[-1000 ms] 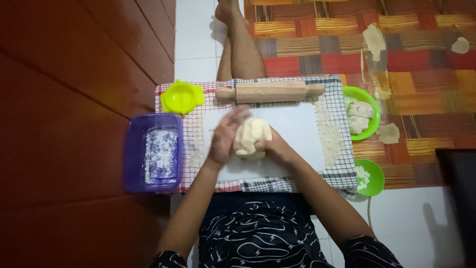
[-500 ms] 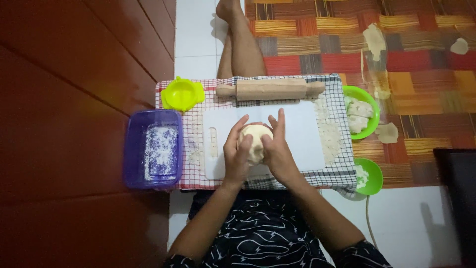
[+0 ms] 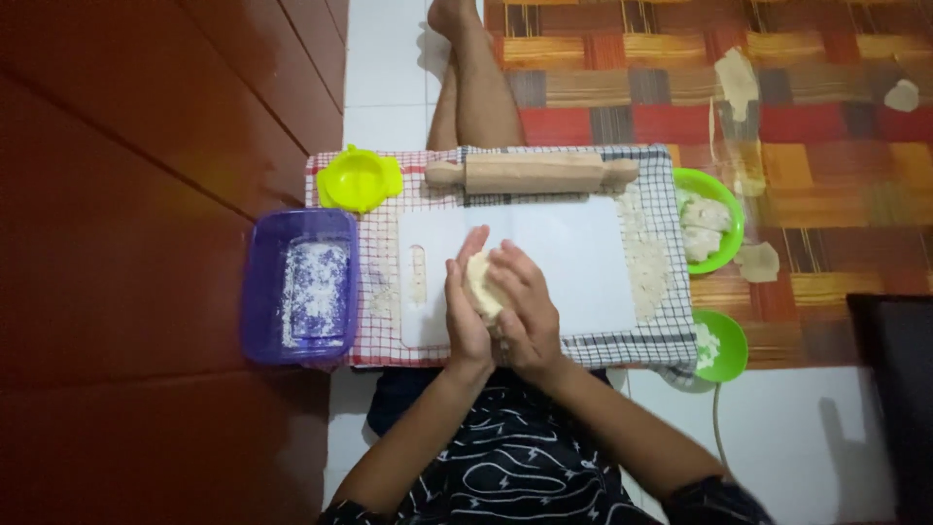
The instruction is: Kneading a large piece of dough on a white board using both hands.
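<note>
2 hands, left hand [image 3: 465, 316] and right hand [image 3: 525, 309], cup dough ball [image 3: 480, 282] over white board [image 3: 583, 258].

Place: home floor, used for cooking.
Floor: white tiles [image 3: 389, 87], striped woven mat [image 3: 777, 146].
Work surface: checked cloth [image 3: 671, 185], white cutting board [image 3: 583, 262].
Tools: rolling pin [image 3: 533, 173], green bowls [image 3: 724, 209].

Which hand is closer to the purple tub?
Left. The left hand cups the dough ball on the side facing the purple tub; the right hand is beyond the dough.
</note>
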